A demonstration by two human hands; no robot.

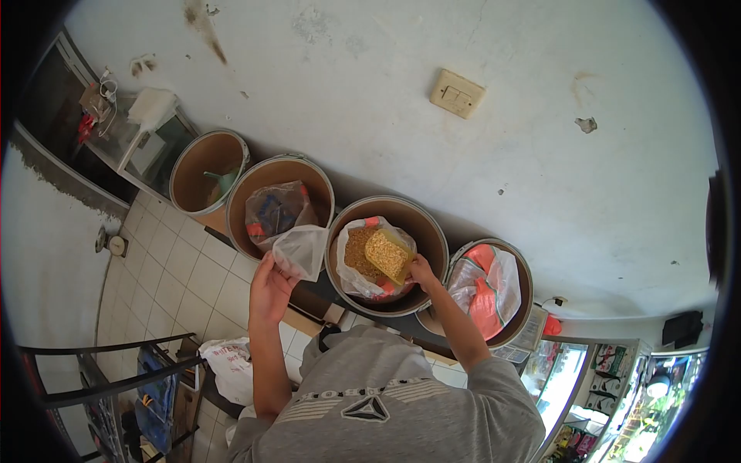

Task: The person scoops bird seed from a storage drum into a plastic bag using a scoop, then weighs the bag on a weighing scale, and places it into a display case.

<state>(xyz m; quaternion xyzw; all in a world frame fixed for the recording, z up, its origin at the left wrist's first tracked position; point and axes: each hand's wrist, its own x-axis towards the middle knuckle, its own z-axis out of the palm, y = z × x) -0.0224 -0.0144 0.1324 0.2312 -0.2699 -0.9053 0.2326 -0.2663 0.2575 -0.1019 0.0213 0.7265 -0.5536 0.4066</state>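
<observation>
My left hand [272, 289] grips a clear plastic bag [302, 251] by its edge, in front of the second drum from the left. In my right hand [419, 272] is a yellow scoop [403, 268] heaped with yellow grain [384, 252]. The scoop is tilted over a white sack [349, 279] that holds more, browner-looking grain [357, 251]. This sack sits inside a brown round drum [421, 220]. The scoop's handle is hidden by my fingers.
Another drum [243, 185] holds a partly clear bag [278, 208]. The far-left drum [193, 158] has a green scoop [221, 185] inside. At right, a drum [521, 289] contains a red and white sack [486, 285]. A black metal rack [116, 393] stands at lower left.
</observation>
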